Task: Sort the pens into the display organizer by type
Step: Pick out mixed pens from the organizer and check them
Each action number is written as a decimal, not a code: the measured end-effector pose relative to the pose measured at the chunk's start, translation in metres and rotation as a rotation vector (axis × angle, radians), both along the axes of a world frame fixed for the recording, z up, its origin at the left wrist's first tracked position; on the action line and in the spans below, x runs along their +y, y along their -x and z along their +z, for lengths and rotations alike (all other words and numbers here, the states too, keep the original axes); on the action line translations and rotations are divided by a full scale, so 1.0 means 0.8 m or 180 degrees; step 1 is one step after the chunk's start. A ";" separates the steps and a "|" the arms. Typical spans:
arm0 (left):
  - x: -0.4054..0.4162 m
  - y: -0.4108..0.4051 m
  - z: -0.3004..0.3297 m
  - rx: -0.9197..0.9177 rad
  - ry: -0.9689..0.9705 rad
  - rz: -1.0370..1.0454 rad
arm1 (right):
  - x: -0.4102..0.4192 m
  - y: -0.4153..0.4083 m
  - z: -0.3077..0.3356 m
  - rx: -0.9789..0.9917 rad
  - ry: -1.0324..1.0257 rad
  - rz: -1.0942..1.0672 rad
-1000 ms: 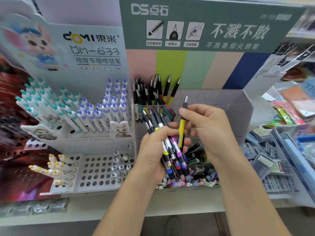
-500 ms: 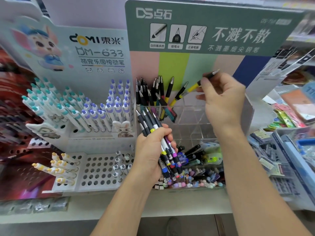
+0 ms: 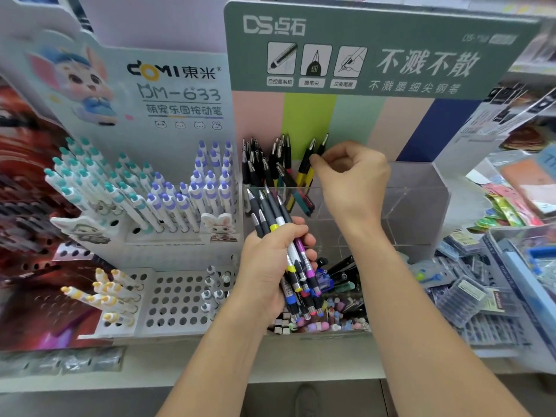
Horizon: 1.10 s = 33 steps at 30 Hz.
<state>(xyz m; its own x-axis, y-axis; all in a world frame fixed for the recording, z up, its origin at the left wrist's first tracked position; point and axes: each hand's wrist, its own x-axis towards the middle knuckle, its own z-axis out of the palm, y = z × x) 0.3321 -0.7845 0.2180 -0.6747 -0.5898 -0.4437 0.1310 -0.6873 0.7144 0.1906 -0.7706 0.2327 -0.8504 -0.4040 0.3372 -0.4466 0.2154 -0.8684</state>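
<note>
My left hand (image 3: 272, 260) grips a bundle of dark-barrelled pens (image 3: 296, 266) with coloured bands, held tilted over the front bin. My right hand (image 3: 352, 176) pinches the top of a yellow pen (image 3: 308, 173) that stands in the back row of the clear acrylic organizer (image 3: 415, 206), beside another yellow pen under the green stripe. Left of it, black-capped pens (image 3: 258, 164) stand in the first two compartments. The compartments to the right hold nothing.
A white display (image 3: 180, 299) on the left holds teal, purple and yellow click pens in holes. A front bin (image 3: 337, 320) holds loose pens and caps. Packaged refills (image 3: 469, 296) lie at right. The shelf edge (image 3: 210, 365) runs below.
My right hand pulled a yellow pen from the bundle, carried it up and back, and has lowered it into the organizer's back row. The left hand stayed put with the bundle.
</note>
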 end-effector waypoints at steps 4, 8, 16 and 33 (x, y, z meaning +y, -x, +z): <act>0.003 0.004 -0.001 -0.0021 -0.0010 -0.0004 | 0.005 -0.004 -0.003 -0.0147 0.0043 0.0276; 0.005 0.007 -0.001 -0.0063 -0.0011 0.0006 | 0.002 0.001 -0.005 0.0186 -0.0440 0.0358; 0.004 0.007 0.009 0.0045 -0.0019 -0.0219 | 0.048 -0.021 0.033 -0.0154 -0.0717 0.0449; 0.007 0.007 0.005 -0.0053 -0.0126 -0.0035 | 0.081 -0.033 0.042 -0.2348 0.1152 0.0842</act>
<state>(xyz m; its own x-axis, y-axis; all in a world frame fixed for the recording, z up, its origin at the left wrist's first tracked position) 0.3263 -0.7787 0.2223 -0.6733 -0.5642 -0.4779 0.1116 -0.7164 0.6887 0.2170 -0.7060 0.2661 -0.7959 -0.5939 -0.1179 0.2620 -0.1622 -0.9514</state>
